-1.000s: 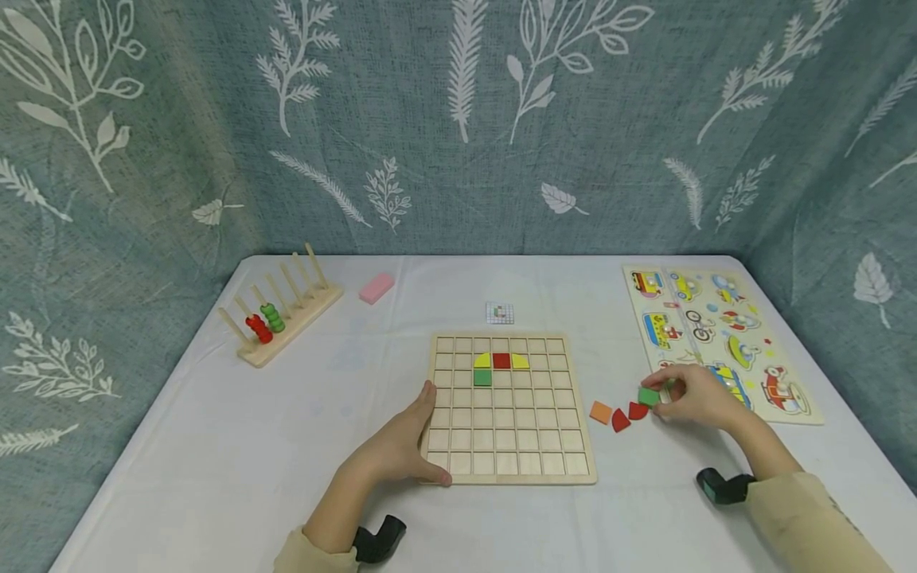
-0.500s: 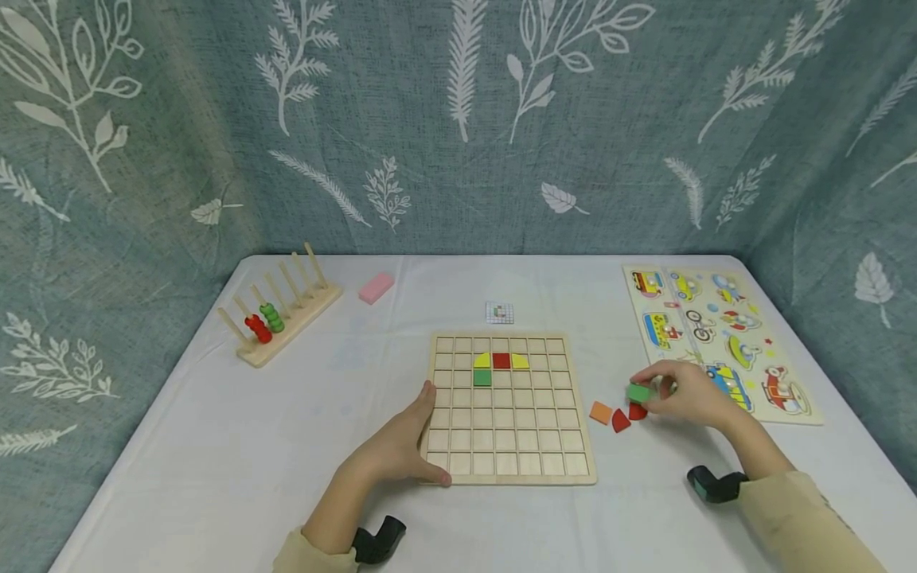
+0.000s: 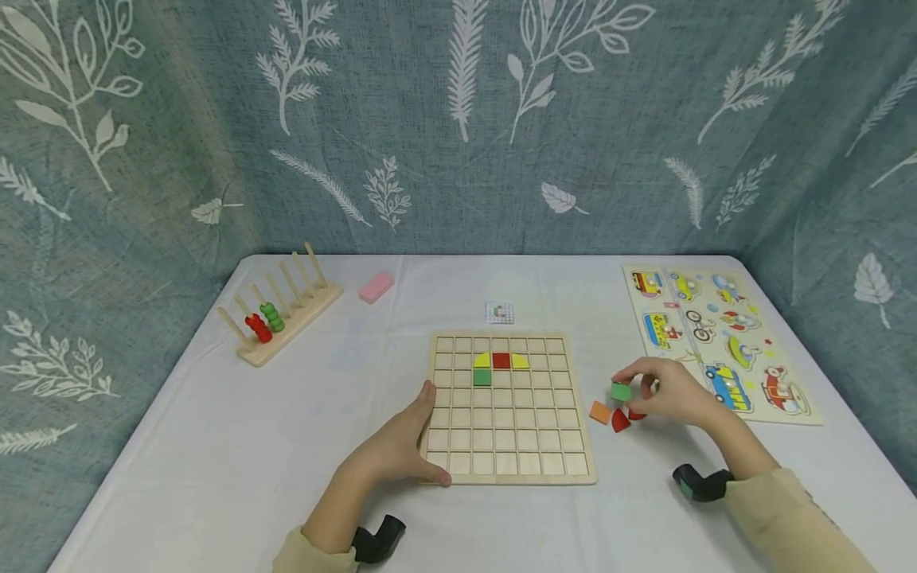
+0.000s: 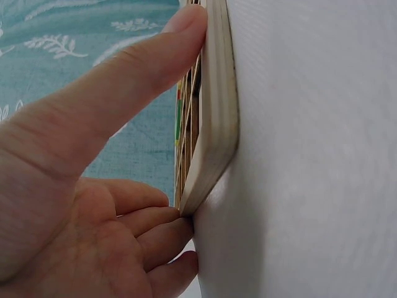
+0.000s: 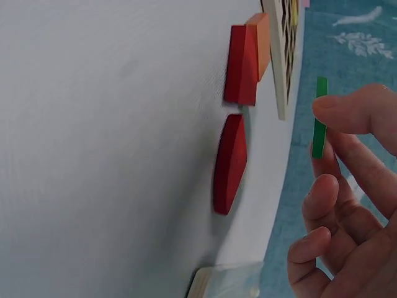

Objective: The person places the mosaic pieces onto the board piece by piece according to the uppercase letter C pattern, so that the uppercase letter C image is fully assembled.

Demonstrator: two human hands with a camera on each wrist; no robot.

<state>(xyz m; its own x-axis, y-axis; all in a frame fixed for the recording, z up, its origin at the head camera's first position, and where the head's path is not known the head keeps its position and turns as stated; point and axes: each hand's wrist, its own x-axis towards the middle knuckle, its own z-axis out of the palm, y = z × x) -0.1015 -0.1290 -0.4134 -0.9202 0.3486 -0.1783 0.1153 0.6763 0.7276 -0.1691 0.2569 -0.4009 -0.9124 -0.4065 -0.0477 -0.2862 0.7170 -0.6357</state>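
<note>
In the head view, my right hand [image 3: 666,390] pinches a green square tile [image 3: 621,391] above the table, right of the wooden grid board [image 3: 509,480]. The right wrist view shows this tile [image 5: 319,118] edge-on between thumb and fingers. Two red quarter-round tiles [image 3: 620,420] and an orange square tile [image 3: 600,412] lie below it; the hand partly covers one red tile. My left hand [image 3: 394,446] rests spread at the board's near left corner, thumb on the front rim, fingertips against the left edge. Yellow, red [image 3: 501,361] and green [image 3: 483,378] tiles sit in the board's upper cells.
A small printed grid card [image 3: 499,312] lies behind the board. A pink block [image 3: 376,287] and a wooden peg rack [image 3: 290,326] with red and green beads stand at the back left. A vehicle picture puzzle [image 3: 723,342] lies right, behind my right hand.
My right hand has lifted the green tile slightly and carried it left, over the red tiles toward the board. The left hand and board have stayed in place.
</note>
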